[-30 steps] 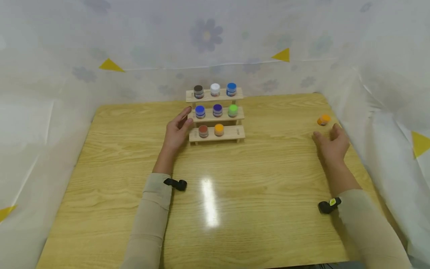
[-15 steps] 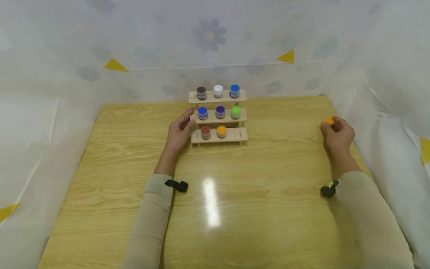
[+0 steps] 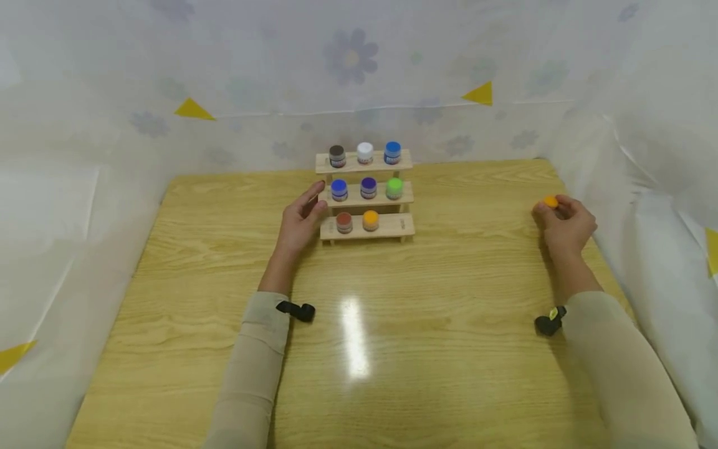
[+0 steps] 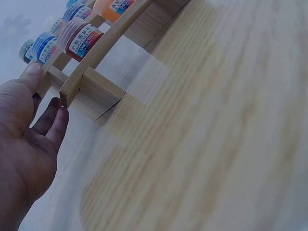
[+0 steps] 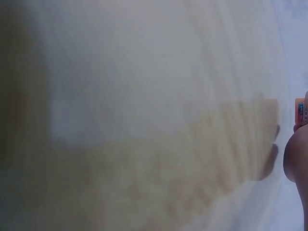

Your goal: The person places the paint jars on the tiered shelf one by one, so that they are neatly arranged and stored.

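A three-tier wooden rack (image 3: 387, 231) stands at the table's back middle, with small paint jars on its steps. My left hand (image 3: 298, 227) holds the rack's left end, thumb and fingers about the middle step; in the left wrist view, the left hand (image 4: 29, 139) shows the thumb above and fingertips below. Over at the right, my right hand (image 3: 566, 231) pinches an orange-lidded paint jar (image 3: 550, 201) between thumb and fingers, which hide most of it. Only a sliver of this paint jar (image 5: 300, 110) appears in the right wrist view.
The lowest step bears a brown-lidded jar (image 3: 344, 222) and an orange-lidded jar (image 3: 370, 220) at its left and middle. Above stand blue, purple, green, black and white jars. Pale sheeting (image 3: 269, 75) encloses the wooden table (image 3: 449, 299) at the back and sides.
My right hand has reached up and right to the orange-lidded jar and taken it between thumb and fingers. My left hand stays at the rack. The head view has shifted slightly.
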### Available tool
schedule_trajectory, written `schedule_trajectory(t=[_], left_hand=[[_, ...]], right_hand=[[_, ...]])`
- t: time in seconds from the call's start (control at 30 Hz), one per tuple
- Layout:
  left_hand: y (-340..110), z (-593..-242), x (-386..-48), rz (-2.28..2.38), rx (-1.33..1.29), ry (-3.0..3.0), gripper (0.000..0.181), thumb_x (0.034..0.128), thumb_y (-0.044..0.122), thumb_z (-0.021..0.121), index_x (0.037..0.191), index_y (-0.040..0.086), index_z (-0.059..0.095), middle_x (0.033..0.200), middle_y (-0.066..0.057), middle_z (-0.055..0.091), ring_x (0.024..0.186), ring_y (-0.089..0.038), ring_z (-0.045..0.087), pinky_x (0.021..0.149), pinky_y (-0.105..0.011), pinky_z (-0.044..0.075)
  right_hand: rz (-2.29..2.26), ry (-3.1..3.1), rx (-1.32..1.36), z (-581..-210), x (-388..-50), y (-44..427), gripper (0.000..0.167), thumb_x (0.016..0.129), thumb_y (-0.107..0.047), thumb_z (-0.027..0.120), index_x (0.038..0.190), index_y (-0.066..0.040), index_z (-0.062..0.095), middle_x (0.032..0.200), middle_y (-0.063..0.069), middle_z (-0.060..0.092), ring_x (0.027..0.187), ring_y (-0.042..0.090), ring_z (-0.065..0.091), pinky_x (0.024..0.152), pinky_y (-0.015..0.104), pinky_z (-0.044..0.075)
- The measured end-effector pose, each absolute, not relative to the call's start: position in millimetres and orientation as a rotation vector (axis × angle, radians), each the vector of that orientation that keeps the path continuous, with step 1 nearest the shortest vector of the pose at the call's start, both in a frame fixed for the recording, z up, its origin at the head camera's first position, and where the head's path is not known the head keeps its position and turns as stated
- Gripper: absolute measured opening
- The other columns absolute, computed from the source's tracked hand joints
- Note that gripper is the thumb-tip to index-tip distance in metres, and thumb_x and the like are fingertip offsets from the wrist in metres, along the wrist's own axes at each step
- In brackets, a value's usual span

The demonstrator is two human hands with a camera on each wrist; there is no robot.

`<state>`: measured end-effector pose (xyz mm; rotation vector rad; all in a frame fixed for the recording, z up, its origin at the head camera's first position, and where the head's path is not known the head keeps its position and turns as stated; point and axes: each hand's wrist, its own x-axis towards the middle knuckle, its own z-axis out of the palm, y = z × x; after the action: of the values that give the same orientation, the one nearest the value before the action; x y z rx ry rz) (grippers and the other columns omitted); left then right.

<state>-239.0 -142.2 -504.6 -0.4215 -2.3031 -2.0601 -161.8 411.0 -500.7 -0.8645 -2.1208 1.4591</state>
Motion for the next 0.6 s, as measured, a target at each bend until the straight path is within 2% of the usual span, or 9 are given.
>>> schedule_trajectory(t=[0.23,0.47,0.6], left_hand=[[-143,-505,-238,-2.063,-0.431,-2.294,0.048,0.1082,0.02,0.064,0.154,0.011,0.056,0.162,-0.004,0.049,0.148,-0.029,0.048,0.122,-0.033,0.042],[-141,-504,-239,-2.086,-0.43,-2.283,0.047,0.1088,0.015,0.062,0.155,0.009,0.054,0.163,-0.007,0.048,0.151,-0.029,0.045,0.123,-0.034,0.041],[-140,-499,-237,-2.097,-0.419,-2.292,0.048,0.1091,0.011,0.06,0.156,0.005,0.051,0.164,-0.01,0.045,0.152,-0.03,0.042,0.125,-0.034,0.039]], right_hand=[[1.48,-2.19,-0.688,-497,-156,377,0.053,0.09,-0.029,0.086,0.137,-0.01,0.07,0.118,-0.009,0.07,0.112,0.006,0.065,0.089,0.009,0.053],[1.396,-2.242,-0.428,-494,-150,334,0.046,0.09,-0.027,0.088,0.128,-0.005,0.074,0.113,-0.004,0.074,0.108,0.005,0.066,0.079,0.008,0.054],[1.413,-2.279,-0.354,-487,-146,306,0.047,0.089,-0.03,0.089,0.126,-0.005,0.074,0.115,-0.001,0.074,0.109,0.005,0.065,0.082,0.008,0.054]])
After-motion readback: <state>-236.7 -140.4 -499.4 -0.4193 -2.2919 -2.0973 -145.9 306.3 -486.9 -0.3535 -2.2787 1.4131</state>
